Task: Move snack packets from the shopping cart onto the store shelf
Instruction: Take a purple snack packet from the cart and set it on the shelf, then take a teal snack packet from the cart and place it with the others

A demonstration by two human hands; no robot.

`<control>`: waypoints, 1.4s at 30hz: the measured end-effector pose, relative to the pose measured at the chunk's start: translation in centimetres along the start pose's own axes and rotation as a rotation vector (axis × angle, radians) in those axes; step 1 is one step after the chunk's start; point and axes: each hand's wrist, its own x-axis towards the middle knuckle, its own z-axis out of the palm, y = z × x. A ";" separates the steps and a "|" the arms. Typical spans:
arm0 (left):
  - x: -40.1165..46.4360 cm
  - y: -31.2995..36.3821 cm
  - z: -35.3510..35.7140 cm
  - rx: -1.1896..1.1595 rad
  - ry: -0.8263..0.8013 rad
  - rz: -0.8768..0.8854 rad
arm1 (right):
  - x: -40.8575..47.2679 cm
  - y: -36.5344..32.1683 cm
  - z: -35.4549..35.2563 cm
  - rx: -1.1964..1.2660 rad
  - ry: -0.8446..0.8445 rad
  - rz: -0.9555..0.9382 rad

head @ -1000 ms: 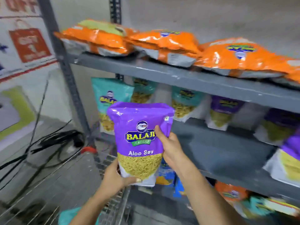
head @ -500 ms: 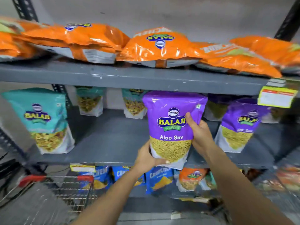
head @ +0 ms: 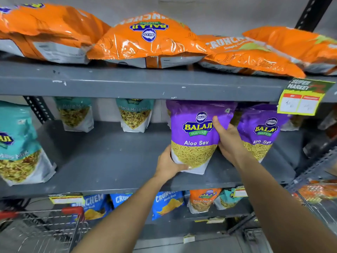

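Note:
A purple Aloo Sev packet [head: 196,132] stands upright on the grey middle shelf [head: 113,161], held between both my hands. My left hand [head: 166,164] grips its lower left corner, thumb under the front. My right hand [head: 228,139] clasps its right edge, thumb across the front. A second purple Aloo Sev packet [head: 262,132] stands just to the right, partly behind my right hand. The wire shopping cart [head: 42,229] with red handle parts sits at the lower left; its contents are not visible.
Teal mix packets [head: 16,143] stand at the left and back of the middle shelf. Orange packets [head: 149,39] lie on the top shelf. Blue and orange packets [head: 167,203] fill the shelf below. A yellow price tag [head: 300,101] hangs at the right.
The view swung from the cart to the shelf. Both hands carried the purple packet up and forward onto the middle shelf, beside the other purple packet.

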 end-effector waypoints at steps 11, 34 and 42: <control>4.0 -3.0 3.6 -0.001 0.097 -0.030 | 3.8 3.1 -0.3 0.005 0.088 0.051; -29.3 -14.4 -26.5 0.395 0.964 -0.243 | -21.9 19.2 30.0 -0.311 -0.402 0.121; -46.0 -24.9 -31.5 0.385 0.871 -1.099 | -35.5 30.6 41.6 -0.736 -0.914 0.915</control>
